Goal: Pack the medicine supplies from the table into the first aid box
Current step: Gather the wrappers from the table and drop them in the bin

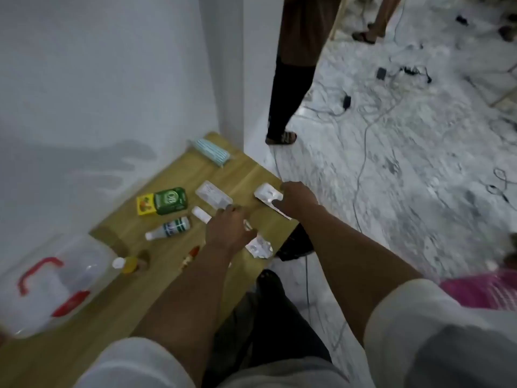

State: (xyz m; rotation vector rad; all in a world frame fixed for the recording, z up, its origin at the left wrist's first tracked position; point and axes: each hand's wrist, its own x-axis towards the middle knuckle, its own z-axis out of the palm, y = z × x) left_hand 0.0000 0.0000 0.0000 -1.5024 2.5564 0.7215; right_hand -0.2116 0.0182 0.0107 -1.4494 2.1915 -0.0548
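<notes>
The clear first aid box point(50, 287) with a red handle sits at the table's near left, lid on. My right hand point(298, 198) grips a white blister pack point(268, 194) at the table's right edge. My left hand point(229, 231) rests palm down over a silver foil blister strip point(258, 247), fingers spread. Around them lie a clear plastic packet point(213, 195), a small white tube point(201, 214), a green box point(170, 200), a yellow box point(145, 208), a white bottle with a green label point(169, 228), a yellow bottle with a white cap point(129, 264), and a red-tipped tube point(190, 256).
A pack of blue face masks point(210, 152) lies at the wooden table's point(179, 175) far corner, against the white wall. A person's legs point(291, 88) stand just beyond the table. Cables and adapters litter the marble floor at right. A pink basket point(481, 289) sits near my right elbow.
</notes>
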